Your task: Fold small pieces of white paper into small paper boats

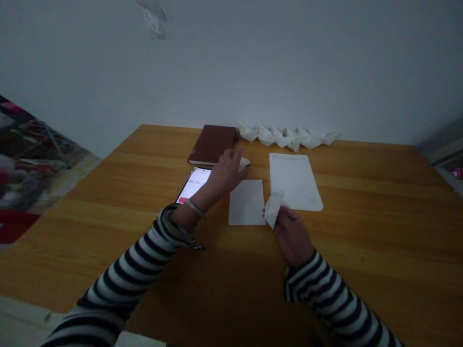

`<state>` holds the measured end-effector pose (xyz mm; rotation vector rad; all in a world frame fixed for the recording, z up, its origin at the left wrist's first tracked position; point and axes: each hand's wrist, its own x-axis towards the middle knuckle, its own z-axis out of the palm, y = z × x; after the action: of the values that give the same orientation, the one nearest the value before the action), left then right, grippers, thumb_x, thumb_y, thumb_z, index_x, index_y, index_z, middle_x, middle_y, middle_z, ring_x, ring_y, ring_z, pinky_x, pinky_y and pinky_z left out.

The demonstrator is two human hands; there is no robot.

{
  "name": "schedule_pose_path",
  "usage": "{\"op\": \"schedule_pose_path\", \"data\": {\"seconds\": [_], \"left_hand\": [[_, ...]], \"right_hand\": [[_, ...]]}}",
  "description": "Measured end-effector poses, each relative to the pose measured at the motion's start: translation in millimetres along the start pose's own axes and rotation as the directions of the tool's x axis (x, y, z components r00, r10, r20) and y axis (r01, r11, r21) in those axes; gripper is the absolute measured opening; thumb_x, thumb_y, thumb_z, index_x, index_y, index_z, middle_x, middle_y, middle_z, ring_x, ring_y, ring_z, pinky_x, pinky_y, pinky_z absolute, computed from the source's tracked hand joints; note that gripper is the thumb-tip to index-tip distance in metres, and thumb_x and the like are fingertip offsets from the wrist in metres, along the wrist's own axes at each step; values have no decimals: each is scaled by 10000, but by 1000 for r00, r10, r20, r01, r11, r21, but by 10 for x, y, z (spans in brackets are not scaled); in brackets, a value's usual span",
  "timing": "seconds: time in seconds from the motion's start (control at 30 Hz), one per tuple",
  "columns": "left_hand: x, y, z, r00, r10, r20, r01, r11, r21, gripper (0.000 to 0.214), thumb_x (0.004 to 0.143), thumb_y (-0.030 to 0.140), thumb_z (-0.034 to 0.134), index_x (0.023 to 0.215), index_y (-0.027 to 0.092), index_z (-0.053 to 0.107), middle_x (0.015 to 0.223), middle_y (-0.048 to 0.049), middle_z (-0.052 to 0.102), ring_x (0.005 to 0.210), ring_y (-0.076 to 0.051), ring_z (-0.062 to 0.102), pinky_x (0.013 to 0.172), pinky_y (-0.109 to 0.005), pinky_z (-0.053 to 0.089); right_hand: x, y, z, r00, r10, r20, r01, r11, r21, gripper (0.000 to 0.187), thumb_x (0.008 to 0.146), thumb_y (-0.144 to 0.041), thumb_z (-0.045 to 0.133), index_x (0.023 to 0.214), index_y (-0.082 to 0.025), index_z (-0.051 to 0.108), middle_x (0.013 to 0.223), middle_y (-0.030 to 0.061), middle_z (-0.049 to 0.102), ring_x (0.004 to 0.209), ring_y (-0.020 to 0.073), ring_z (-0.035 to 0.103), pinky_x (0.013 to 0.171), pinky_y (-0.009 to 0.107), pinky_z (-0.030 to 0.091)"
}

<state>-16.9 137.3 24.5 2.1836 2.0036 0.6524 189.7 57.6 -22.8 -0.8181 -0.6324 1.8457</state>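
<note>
My left hand (224, 174) reaches forward over the wooden table (108, 212), fingers closed on a small white folded paper piece (245, 163) beside a brown notebook (212, 144). Just below that hand lies a phone (193, 186) with a lit timer screen. My right hand (291, 235) is closed on a partly folded white paper (273, 207), held just above the table. A small white sheet (247, 202) lies flat between the hands. A larger white sheet (294, 181) lies to its right.
A row of several folded white paper boats (285, 135) lines the table's far edge against the pale wall. Cluttered colourful items (25, 159) sit off the table at the left. Both my sleeves are black-and-white striped.
</note>
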Motion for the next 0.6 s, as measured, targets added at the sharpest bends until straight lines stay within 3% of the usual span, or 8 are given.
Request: {"op": "schedule_pose_path", "data": {"seconds": [0.13,0.3,0.37,0.47,0.53,0.6], "left_hand": [[99,-21,289,998,-40,-38,34,988,-149,443,926,197,519,1351,73,525,1165,-208,611,1137,-321,542,998,-484,397],[-234,9,243,988,-136,-80,102,938,-331,412,1000,311,394,1328,131,567,1075,-116,707,918,-213,651,809,-337,513],[-470,132,188,959,-277,-65,170,740,-650,402,944,363,522,1271,157,633,1123,-106,716,965,-223,658,821,-332,521],[-798,377,148,927,-375,5,210,508,-835,382,902,361,598,1232,182,668,1243,-111,680,1087,-244,632,893,-361,516],[-946,514,142,920,-391,-19,168,439,-883,368,907,334,599,1244,199,659,1281,-107,655,1144,-239,608,927,-367,511],[-1033,600,150,927,-368,-71,111,449,-887,360,891,303,627,1231,193,667,1280,-111,644,1172,-231,590,962,-358,498]], "right_hand": [[7,-43,-9,1000,24,8,-24,1000,14,142,695,-312,822,784,-209,781,787,17,772,714,157,695,756,288,570],[-14,-29,23,1000,-7,-26,7,1000,18,130,735,-321,794,805,-212,787,866,27,782,786,161,703,754,271,566],[-37,8,48,998,-37,-44,35,998,-52,151,763,-350,772,818,-210,788,882,41,781,803,178,701,749,297,560],[-73,72,61,994,-76,-76,59,976,-212,200,774,-383,760,863,-207,791,876,52,776,794,197,691,746,333,545],[-92,101,52,990,-102,-94,70,953,-295,228,771,-401,759,884,-205,792,857,53,772,780,206,684,755,355,538],[-108,110,40,987,-131,-94,92,936,-340,234,771,-410,755,884,-208,791,853,52,770,793,214,680,787,376,533]]}}
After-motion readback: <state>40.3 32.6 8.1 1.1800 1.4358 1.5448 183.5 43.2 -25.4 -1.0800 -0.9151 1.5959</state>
